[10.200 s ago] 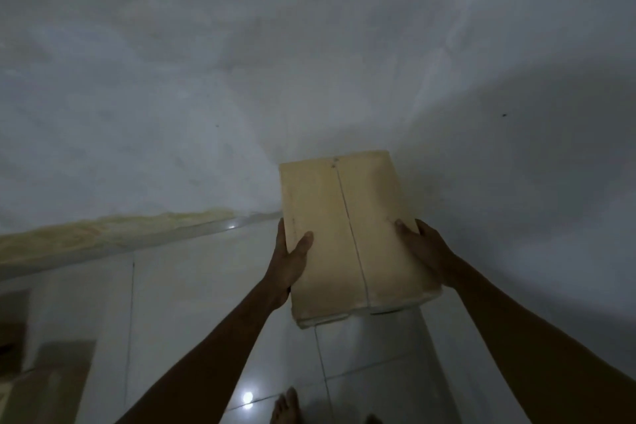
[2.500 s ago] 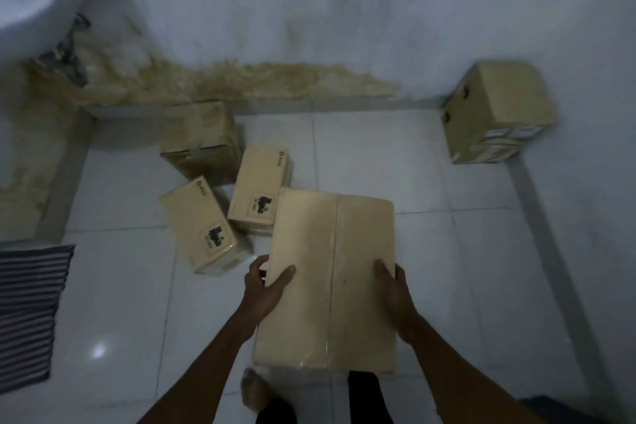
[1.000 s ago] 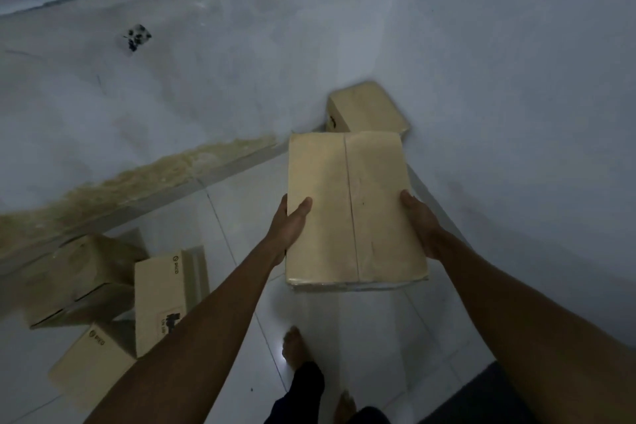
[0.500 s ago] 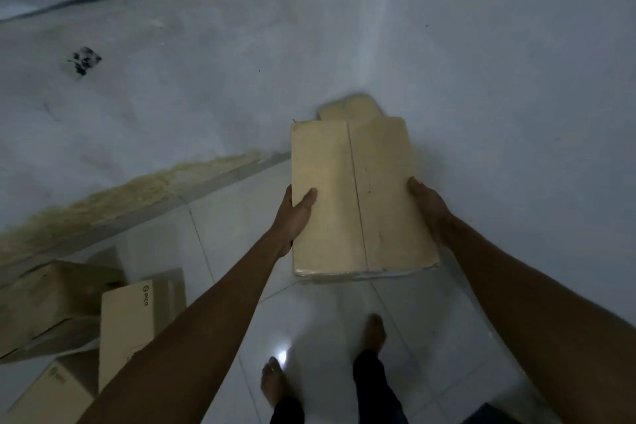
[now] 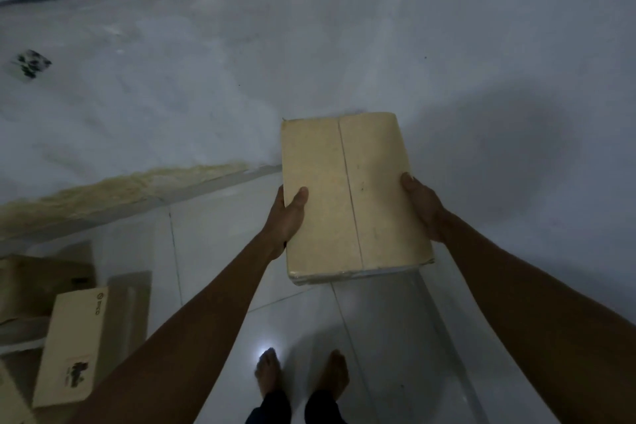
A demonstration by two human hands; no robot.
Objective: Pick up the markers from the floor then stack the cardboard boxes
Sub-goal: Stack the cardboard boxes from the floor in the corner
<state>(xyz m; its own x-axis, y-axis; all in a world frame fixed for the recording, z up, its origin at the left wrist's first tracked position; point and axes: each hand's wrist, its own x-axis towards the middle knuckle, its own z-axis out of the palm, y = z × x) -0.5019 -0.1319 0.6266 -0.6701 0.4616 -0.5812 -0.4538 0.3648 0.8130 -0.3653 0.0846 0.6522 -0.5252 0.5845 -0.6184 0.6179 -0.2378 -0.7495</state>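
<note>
I hold a flat tan cardboard box (image 5: pixel 347 196) with a taped centre seam out in front of me, near the room corner. My left hand (image 5: pixel 287 220) grips its left edge with the thumb on top. My right hand (image 5: pixel 421 205) grips its right edge. The box hides whatever sits in the corner behind it. A small printed cardboard box (image 5: pixel 70 344) lies on the floor at the lower left, beside a larger brown box (image 5: pixel 38 280). No markers are visible.
White walls meet in a corner just beyond the held box. A stained skirting strip (image 5: pixel 113 189) runs along the left wall's base. My bare feet (image 5: pixel 299 375) stand on glossy white floor tiles (image 5: pixel 220 244). Another box's corner (image 5: pixel 8 403) shows at the bottom left edge.
I have stepped closer to the corner with the box in both hands. The box that stood in the corner has gone out of sight behind the held box. The floor boxes have slid left.
</note>
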